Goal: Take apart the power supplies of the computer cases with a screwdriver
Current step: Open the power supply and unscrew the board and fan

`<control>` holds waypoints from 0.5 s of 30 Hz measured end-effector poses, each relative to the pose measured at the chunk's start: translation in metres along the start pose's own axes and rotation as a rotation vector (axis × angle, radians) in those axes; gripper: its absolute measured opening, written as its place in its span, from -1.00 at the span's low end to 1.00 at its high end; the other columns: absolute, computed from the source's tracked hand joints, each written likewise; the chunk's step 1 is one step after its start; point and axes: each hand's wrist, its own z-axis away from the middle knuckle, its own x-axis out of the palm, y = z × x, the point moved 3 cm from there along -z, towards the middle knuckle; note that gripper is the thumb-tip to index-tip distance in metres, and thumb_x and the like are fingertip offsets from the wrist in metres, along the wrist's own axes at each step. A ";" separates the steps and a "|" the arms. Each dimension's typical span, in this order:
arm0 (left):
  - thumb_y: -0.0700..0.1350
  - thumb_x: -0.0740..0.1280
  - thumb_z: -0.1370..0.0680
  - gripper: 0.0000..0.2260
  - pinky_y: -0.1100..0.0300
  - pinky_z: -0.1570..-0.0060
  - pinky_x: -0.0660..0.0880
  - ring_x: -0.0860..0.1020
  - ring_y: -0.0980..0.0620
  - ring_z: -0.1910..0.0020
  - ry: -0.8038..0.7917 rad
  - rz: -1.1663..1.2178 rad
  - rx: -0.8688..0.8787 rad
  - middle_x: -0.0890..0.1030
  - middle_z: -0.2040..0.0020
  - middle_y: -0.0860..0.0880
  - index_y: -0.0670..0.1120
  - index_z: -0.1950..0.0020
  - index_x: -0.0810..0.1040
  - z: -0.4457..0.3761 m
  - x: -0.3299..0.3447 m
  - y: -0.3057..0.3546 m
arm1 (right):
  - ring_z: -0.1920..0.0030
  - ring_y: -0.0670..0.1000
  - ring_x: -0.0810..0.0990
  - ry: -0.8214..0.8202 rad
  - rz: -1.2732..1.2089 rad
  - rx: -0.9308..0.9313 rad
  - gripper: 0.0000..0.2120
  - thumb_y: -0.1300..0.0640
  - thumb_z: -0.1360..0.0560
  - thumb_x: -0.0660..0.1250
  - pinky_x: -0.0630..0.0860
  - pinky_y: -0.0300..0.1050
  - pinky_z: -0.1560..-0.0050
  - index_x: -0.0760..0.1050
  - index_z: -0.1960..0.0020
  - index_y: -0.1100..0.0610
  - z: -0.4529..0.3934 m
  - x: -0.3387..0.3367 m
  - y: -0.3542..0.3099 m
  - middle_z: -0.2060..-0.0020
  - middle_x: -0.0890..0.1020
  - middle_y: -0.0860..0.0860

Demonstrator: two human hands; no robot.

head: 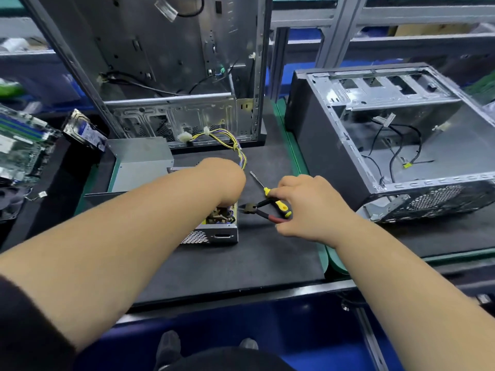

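An opened power supply [214,231] lies on the dark mat in front of me, its circuit board showing at the near right corner. My left hand [225,180] reaches down into it; the fingers are hidden behind the wrist. Its yellow and black cable bundle [230,141] runs back toward the upright case [187,76]. The detached metal cover [139,162] stands behind the unit. My right hand [308,207] curls round the red handles of cutting pliers [257,210], jaws pointing at the supply. A yellow-handled screwdriver [270,194] lies under that hand.
A second empty case [401,145] lies on its side at the right on a green mat. A motherboard [21,145] and a hard drive [85,132] sit at the left. Shelf posts rise behind. The mat's front edge [227,295] is close to me.
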 end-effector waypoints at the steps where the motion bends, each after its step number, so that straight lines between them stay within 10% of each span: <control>1: -0.10 0.32 -0.56 -0.83 0.02 0.18 0.50 0.50 -0.12 0.07 -0.043 -0.034 0.001 0.40 0.24 0.02 -0.07 -0.11 0.60 -0.003 -0.002 0.004 | -0.02 0.02 0.50 -0.002 -0.003 -0.007 -0.56 -0.24 -0.40 0.35 0.37 -0.06 0.03 0.56 -0.23 -0.13 0.001 0.000 0.002 -0.02 0.53 -0.14; 10: 0.15 0.30 -0.60 -0.65 0.20 0.37 0.32 0.45 -0.05 0.04 -0.339 -0.190 0.160 0.61 -0.16 -0.02 -0.04 -0.25 0.59 -0.024 -0.001 0.030 | 0.01 0.00 0.44 -0.049 -0.013 -0.062 -0.57 -0.23 -0.41 0.34 0.37 -0.06 0.03 0.54 -0.23 -0.13 0.006 0.003 0.011 0.01 0.49 -0.13; 15: 0.11 0.28 -0.62 -0.60 0.16 -0.11 0.42 0.51 -0.09 -0.10 -0.460 -0.291 0.182 0.58 -0.24 -0.06 -0.12 -0.34 0.54 -0.039 0.009 0.040 | -0.01 -0.01 0.44 -0.066 -0.013 -0.078 -0.53 -0.23 -0.40 0.36 0.38 -0.07 0.01 0.52 -0.28 -0.15 0.007 0.003 0.011 -0.04 0.51 -0.15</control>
